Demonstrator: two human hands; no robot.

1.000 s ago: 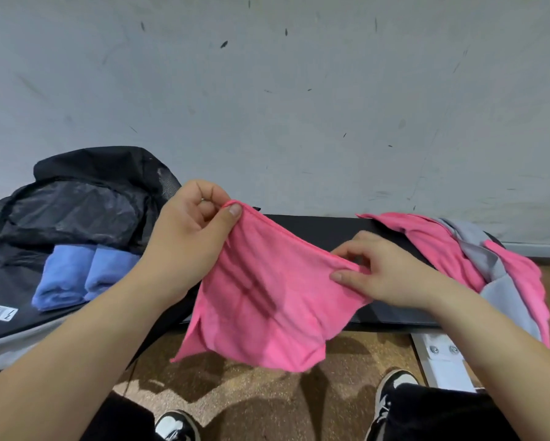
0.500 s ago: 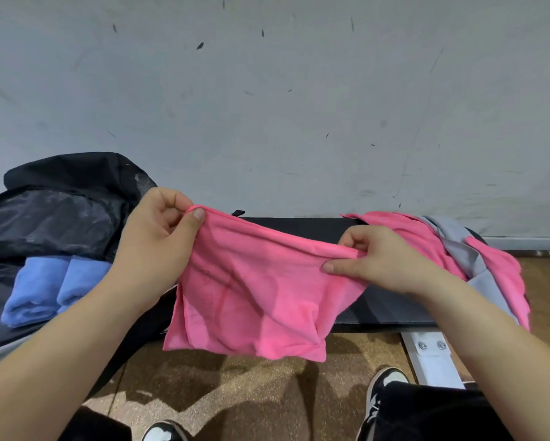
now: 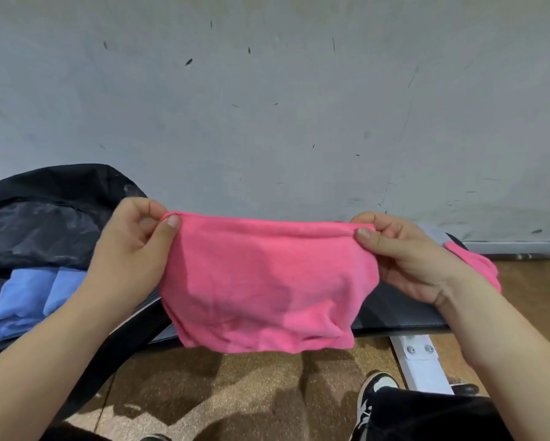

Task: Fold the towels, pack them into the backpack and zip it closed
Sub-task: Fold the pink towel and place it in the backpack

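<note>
Left hand [image 3: 133, 253] pinches the top-left corner of the pink towel [image 3: 267, 281], thumb in front and fingers curled behind; right hand [image 3: 407, 259] pinches the top-right corner the same way. Top edge is pulled taut and level between them, so the cloth hangs flat in the air in front of the tabletop [image 3: 397, 313]. I read that as squaring it up for the next fold; it looks already doubled, can't confirm. Backpack [image 3: 44, 224] lies open on the left with folded blue towels [image 3: 28, 300] inside, close enough for a short drop-in. Second pink towel [image 3: 477, 265] sits loose behind the right hand, probably next. Zip not yet closed.
</note>
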